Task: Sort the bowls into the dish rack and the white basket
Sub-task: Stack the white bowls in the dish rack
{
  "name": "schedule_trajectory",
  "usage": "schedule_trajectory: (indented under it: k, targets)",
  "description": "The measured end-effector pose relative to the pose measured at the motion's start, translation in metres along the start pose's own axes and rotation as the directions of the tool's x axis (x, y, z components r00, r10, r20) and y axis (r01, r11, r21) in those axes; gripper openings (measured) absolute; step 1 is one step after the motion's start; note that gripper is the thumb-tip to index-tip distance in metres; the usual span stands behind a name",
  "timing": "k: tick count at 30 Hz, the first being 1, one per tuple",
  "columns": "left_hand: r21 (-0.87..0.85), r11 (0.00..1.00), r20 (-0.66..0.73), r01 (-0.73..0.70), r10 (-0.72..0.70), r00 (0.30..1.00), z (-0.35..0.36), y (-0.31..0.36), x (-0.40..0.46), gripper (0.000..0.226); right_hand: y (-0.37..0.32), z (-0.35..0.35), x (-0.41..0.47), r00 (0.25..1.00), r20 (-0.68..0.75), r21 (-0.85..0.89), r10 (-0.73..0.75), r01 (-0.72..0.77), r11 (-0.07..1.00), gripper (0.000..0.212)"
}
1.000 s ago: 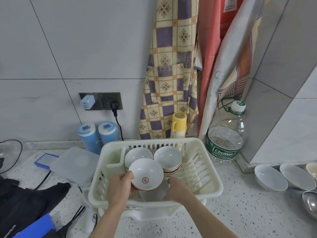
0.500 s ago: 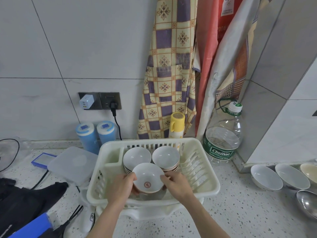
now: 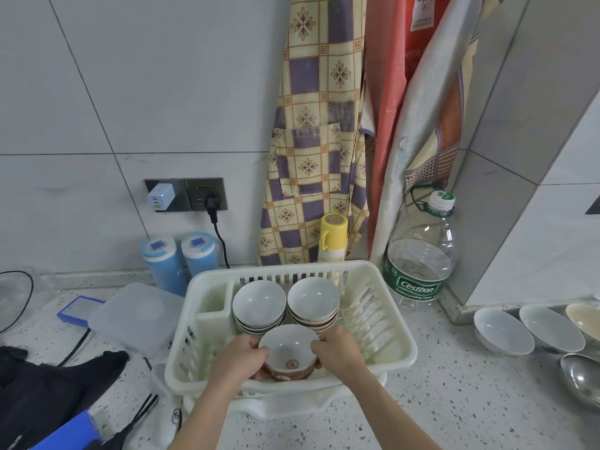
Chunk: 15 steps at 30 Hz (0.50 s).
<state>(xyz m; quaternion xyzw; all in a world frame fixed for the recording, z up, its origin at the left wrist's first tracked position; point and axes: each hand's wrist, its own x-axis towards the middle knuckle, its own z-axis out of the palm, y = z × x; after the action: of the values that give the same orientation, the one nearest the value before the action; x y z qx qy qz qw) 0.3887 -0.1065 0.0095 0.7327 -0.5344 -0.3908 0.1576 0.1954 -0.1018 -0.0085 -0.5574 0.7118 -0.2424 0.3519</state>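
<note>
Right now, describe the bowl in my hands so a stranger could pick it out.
Find the white dish rack on the counter. Two bowl stacks sit at its back; nearer its front edge, the left hand and right hand grip one bowl. Only it shows a red emblem inside.

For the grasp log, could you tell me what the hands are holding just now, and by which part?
Both hands hold one brown-sided bowl by its rim: left hand on its left edge, right hand on its right, low inside the dish rack.
</note>
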Motion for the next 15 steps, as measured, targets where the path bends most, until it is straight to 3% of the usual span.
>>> schedule_trajectory:
  k: [4, 8, 15]
  targets:
    - [0.202, 0.979, -0.057, -0.028, 0.040, 0.998, 0.0040, -0.0052, 0.0037, 0.016, -0.0011, 0.0016, 0.0007, 1.000, 0.014, -0.016, 0.006, -0.006, 1.000, 0.016]
    - [0.265, 0.963, -0.047, -0.046, 0.061, 0.997, 0.0059, -0.0072, 0.0063, 0.010, -0.0024, 0.0048, 0.0021, 0.999, 0.048, -0.059, 0.015, -0.012, 0.998, 0.010]
    - [0.379, 0.922, -0.034, -0.074, 0.094, 0.995, 0.0086, -0.0087, 0.0090, 0.008, -0.0029, 0.0071, 0.0045, 0.994, 0.070, -0.150, 0.087, -0.076, 0.986, 0.020]
